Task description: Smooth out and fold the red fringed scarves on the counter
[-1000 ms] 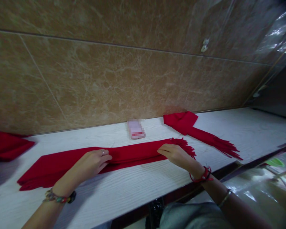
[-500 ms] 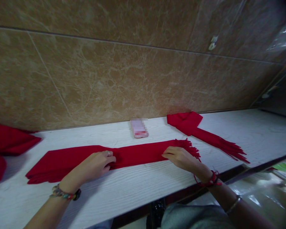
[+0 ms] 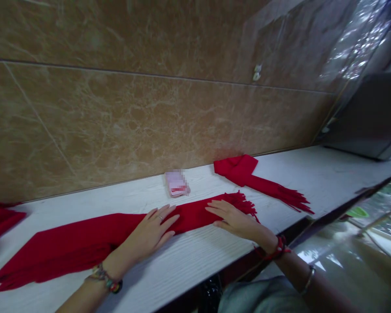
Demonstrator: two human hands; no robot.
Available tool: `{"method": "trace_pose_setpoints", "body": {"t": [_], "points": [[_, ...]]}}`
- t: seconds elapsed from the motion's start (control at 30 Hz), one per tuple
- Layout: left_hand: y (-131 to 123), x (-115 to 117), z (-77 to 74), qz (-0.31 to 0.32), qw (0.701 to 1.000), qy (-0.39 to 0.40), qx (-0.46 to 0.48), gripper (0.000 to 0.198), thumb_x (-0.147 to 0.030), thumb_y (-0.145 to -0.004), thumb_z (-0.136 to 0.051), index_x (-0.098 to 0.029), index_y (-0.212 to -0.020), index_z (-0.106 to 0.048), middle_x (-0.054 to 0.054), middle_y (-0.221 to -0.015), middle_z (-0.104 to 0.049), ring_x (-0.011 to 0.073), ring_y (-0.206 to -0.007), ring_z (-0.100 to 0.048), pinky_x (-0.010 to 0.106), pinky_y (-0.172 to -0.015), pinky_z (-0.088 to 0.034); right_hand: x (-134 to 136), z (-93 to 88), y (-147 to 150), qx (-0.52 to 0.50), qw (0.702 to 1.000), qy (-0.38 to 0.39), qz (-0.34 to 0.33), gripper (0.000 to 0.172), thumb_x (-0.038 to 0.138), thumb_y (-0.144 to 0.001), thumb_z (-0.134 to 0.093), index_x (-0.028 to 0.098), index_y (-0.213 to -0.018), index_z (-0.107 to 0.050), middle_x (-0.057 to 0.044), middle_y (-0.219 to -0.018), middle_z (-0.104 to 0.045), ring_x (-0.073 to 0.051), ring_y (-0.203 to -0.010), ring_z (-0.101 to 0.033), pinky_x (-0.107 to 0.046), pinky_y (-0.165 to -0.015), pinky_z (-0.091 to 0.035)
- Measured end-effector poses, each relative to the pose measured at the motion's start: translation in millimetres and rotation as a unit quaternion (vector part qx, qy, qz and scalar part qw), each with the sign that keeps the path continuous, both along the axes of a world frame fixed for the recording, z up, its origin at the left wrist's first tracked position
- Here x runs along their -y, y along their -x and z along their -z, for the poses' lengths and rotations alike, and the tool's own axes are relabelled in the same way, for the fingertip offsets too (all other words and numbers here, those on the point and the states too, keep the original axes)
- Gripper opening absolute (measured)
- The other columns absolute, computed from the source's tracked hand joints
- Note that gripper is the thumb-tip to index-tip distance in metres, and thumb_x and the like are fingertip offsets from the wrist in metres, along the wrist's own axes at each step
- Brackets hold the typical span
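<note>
A long red scarf [image 3: 74,239] lies folded lengthwise across the white tabletop, its fringe pointing right. My left hand [image 3: 154,230] rests over the scarf's middle with fingers spread, a ring on one of them. Near the fringed end, my right hand [image 3: 231,217] lies on the cloth with its fingers stretched out. Neither hand grips the fabric. Beyond the right hand sits a second red scarf [image 3: 244,171], folded over itself, its fringed tail running to the right.
A pinkish packet [image 3: 176,182], partly blurred, lies near the wall behind the scarf. More red cloth [image 3: 1,221] is at the left edge. The brown marbled wall [image 3: 143,113] rises behind the white table [image 3: 189,256]. A dark box shape [image 3: 365,113] stands far right.
My fingers have gone from curled on the scarf to spread flat. The left hand has shifted right along the cloth. The whole view has turned somewhat to the right.
</note>
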State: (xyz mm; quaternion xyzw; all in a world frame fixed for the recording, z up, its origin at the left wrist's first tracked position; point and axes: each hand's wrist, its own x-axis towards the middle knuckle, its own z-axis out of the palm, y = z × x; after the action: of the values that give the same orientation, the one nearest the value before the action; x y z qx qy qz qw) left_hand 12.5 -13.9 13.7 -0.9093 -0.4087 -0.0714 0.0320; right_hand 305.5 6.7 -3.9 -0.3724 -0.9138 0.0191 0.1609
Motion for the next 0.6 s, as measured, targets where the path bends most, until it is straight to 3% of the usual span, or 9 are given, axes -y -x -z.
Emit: {"method": "trace_pose_setpoints", "body": {"t": [0.07,0.17,0.33,0.47,0.53,0.6], "points": [[-22,-7,6.4,-0.003,1.000,0.016,-0.001,0.044,-0.041,-0.090,-0.027,-0.027,-0.131,-0.035,0.007,-0.141,-0.029,0.0250,-0.128,-0.025,0.047,-0.102,-0.025,2,4.7,-5,0.030,0.999,0.007,0.031,0.046,0.038,-0.089,-0.035,0.021,-0.132,-0.035,-0.010,-0.134,-0.039,-0.023,-0.126,-0.028,-0.048,-0.100,-0.027],[-42,-13,15.2,-0.006,0.999,0.045,-0.010,0.045,-0.043,-0.090,-0.024,-0.030,-0.132,-0.031,0.006,-0.142,-0.026,0.0247,-0.130,-0.022,0.049,-0.102,-0.022,0,15.1,-16,0.075,0.994,-0.004,0.085,0.048,0.041,-0.090,-0.030,0.021,-0.133,-0.032,-0.013,-0.137,-0.034,-0.028,-0.127,-0.023,-0.054,-0.097,-0.027],[-41,-17,25.7,0.001,0.999,0.043,0.001,0.044,-0.040,-0.091,-0.023,-0.033,-0.134,-0.025,0.003,-0.142,-0.027,0.0219,-0.129,-0.024,0.048,-0.103,-0.022,-12,24.2,-48,0.093,0.977,-0.046,0.188,0.044,0.038,-0.090,-0.031,0.020,-0.130,-0.039,-0.015,-0.133,-0.039,-0.030,-0.123,-0.031,-0.057,-0.093,-0.029],[-39,-17,24.7,0.000,0.999,0.035,0.006,0.042,-0.038,-0.090,-0.025,-0.031,-0.132,-0.031,0.004,-0.139,-0.033,0.0224,-0.127,-0.029,0.048,-0.102,-0.025,-25,13.8,-74,0.065,0.957,-0.086,0.271,0.036,0.033,-0.086,-0.043,0.017,-0.117,-0.052,-0.016,-0.125,-0.047,-0.033,-0.118,-0.036,-0.059,-0.089,-0.031],[-43,-18,21.2,-0.008,0.999,0.040,0.009,0.042,-0.038,-0.090,-0.025,-0.029,-0.129,-0.037,0.005,-0.136,-0.039,0.0229,-0.124,-0.034,0.048,-0.101,-0.027,-30,4.2,-74,0.023,0.962,-0.112,0.248,0.028,0.024,-0.084,-0.045,0.014,-0.108,-0.057,-0.017,-0.119,-0.051,-0.029,-0.115,-0.040,-0.054,-0.091,-0.033],[-52,-22,16.9,-0.023,0.999,0.041,0.017,0.041,-0.036,-0.090,-0.024,-0.026,-0.124,-0.046,0.007,-0.131,-0.044,0.0234,-0.121,-0.038,0.048,-0.099,-0.030,-33,-4.6,-65,-0.019,0.984,-0.099,0.150,0.022,0.015,-0.083,-0.044,0.015,-0.100,-0.059,-0.012,-0.108,-0.057,-0.021,-0.106,-0.047,-0.042,-0.091,-0.038]]}}
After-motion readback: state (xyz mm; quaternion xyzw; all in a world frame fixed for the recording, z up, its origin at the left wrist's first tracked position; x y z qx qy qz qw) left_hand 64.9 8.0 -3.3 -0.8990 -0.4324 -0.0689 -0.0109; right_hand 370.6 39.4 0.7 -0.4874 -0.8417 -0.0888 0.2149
